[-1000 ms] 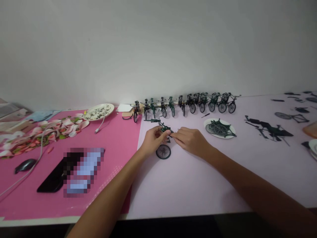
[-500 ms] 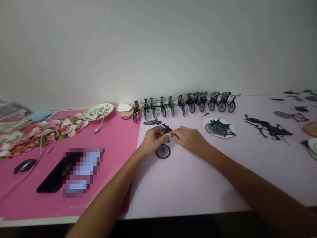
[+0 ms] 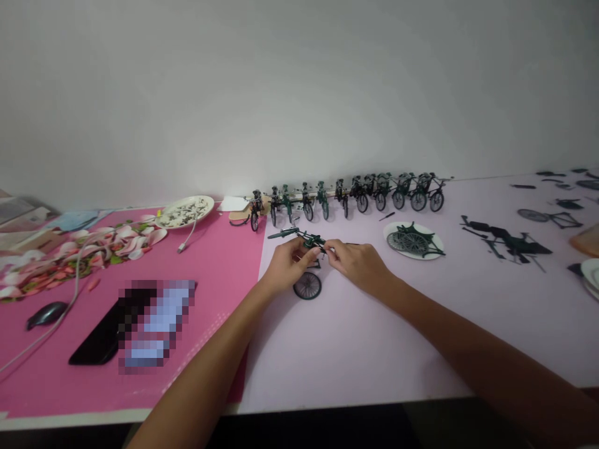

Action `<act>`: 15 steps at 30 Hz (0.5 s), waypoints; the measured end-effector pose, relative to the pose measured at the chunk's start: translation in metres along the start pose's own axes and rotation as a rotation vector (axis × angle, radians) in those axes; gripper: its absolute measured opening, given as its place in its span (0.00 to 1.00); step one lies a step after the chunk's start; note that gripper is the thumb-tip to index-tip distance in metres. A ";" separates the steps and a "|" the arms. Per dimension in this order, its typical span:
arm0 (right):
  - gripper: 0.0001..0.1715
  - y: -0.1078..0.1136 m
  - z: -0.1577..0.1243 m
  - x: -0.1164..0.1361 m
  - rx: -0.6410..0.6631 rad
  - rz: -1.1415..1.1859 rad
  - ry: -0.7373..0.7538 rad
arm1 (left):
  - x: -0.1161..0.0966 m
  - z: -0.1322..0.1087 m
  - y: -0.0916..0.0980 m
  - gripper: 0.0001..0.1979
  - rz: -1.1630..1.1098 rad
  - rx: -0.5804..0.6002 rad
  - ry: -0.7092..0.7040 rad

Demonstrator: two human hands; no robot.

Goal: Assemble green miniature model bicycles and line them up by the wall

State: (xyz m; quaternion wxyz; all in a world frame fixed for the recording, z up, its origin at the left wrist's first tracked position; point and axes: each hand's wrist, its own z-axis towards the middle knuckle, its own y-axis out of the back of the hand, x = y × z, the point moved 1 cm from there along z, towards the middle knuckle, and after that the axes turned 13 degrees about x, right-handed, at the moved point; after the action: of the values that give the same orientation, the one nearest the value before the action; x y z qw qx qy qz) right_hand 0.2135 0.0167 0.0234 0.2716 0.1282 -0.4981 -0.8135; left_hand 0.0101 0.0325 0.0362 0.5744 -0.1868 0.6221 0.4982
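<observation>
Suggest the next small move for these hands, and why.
Probably steady the small bicycle with the left hand while the right hand works at its right end: both hands' fingertips meet there, and the wheel below looks unattached.

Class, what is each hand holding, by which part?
The left hand pinches a green model bicycle by its frame; what the right hand holds cannot be told.

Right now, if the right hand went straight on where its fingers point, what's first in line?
Probably the small green bicycle frame, held in the left hand; the right hand may already be touching it, though depth there is unclear.
</observation>
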 end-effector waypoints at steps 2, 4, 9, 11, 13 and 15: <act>0.14 0.001 0.000 0.000 -0.016 0.001 -0.008 | 0.000 0.000 0.000 0.24 -0.062 0.007 0.017; 0.15 0.003 0.001 0.001 -0.032 0.023 -0.007 | -0.001 0.000 0.000 0.23 -0.107 0.008 0.038; 0.14 0.005 0.002 0.001 -0.039 0.098 -0.027 | -0.005 0.000 0.000 0.23 -0.126 -0.008 0.057; 0.12 0.004 0.002 0.000 -0.044 0.131 -0.051 | -0.006 0.000 0.000 0.23 -0.130 -0.009 0.056; 0.11 0.002 0.001 -0.001 -0.054 0.144 -0.067 | -0.006 -0.001 -0.001 0.23 -0.139 -0.008 0.055; 0.11 0.000 0.000 -0.002 -0.057 0.158 -0.069 | -0.006 -0.001 -0.002 0.23 -0.153 -0.011 0.054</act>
State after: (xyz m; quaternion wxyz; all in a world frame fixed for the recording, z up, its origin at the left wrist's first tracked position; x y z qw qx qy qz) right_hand 0.2151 0.0174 0.0233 0.3213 0.0524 -0.4923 -0.8072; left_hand 0.0124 0.0289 0.0408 0.5927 -0.2502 0.6185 0.4511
